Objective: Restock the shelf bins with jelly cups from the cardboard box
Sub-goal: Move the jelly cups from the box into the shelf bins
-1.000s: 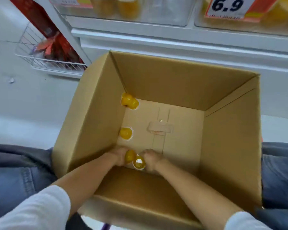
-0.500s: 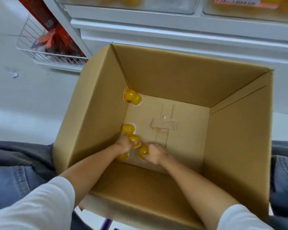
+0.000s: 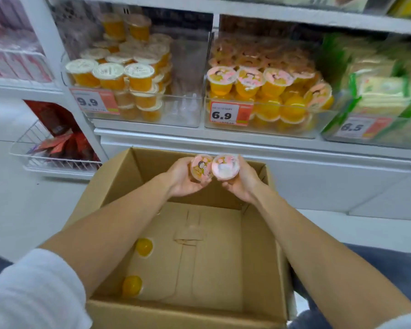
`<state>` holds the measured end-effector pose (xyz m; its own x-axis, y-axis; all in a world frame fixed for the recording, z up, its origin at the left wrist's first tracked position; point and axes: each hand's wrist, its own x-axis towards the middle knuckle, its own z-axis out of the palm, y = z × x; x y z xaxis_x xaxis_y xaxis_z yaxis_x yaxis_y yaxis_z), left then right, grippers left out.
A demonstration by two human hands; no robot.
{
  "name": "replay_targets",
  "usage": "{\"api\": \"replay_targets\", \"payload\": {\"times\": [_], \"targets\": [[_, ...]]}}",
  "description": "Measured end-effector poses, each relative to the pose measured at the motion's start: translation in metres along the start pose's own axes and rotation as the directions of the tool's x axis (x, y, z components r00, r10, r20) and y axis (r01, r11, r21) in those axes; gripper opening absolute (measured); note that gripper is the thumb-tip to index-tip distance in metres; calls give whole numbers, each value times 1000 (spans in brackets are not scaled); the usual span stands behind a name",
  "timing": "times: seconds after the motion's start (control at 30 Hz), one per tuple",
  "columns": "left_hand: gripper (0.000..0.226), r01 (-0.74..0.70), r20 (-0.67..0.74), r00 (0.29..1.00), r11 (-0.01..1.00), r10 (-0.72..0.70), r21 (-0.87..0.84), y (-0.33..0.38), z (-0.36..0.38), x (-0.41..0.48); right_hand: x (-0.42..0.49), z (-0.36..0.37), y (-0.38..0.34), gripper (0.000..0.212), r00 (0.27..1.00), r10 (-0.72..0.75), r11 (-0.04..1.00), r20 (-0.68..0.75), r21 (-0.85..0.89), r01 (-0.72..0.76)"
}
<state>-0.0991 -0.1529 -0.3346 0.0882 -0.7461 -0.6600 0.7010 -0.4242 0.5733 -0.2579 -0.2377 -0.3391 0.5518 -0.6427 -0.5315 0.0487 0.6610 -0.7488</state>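
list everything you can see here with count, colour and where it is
box: 1, brown, open, below the shelf
loose cups: 2, yellow, box bottom, left side
held cups: 2, pink lids, above the box
left bin: 1, clear, on shelf
white-lid cups: many, orange, left bin
middle bin: 1, clear, on shelf
pink-lid cups: many, yellow, middle bin
green packs: many, blurred, right bin
price tags: 3, white and pink, bin fronts
basket: 1, white wire, low left
red packets: several, in basket
left hand: grips one held cup
right hand: grips the other
sleeves: 2, white, bottom corners
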Motion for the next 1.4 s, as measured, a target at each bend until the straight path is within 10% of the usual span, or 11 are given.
{"api": "replay_targets", "payload": {"times": [0.1, 0.27, 0.5, 0.7, 1.2, 1.4], "targets": [[65, -102, 142, 986, 991, 89, 86, 21, 49, -16, -24, -6, -45, 61, 982, -160, 983, 102, -78, 168], [20, -316, 94, 949, 906, 301, 282, 58, 124, -40, -59, -7, -121, 25, 917, -382, 906, -113, -239, 348], [41, -566, 29, 785, 698, 618, 438, 110, 177, -48, -57, -41, -210, 37, 625, -647, 751, -437, -504, 425], [20, -574, -1, 674, 525, 738, 629, 137, 172, -41, -20, -48, -221, 45, 621, -616, 757, -485, -583, 295], [36, -575, -166, 631, 600, 758, 557, 181, 152, -19, -28, -39, -180, 30, 250, -872, 489, -421, -776, 399], [53, -496, -187, 584, 530, 790, 688, 201, 149, -14, -37, -16, -144, 13, 261, -939, 333, -226, -792, 511]]}}
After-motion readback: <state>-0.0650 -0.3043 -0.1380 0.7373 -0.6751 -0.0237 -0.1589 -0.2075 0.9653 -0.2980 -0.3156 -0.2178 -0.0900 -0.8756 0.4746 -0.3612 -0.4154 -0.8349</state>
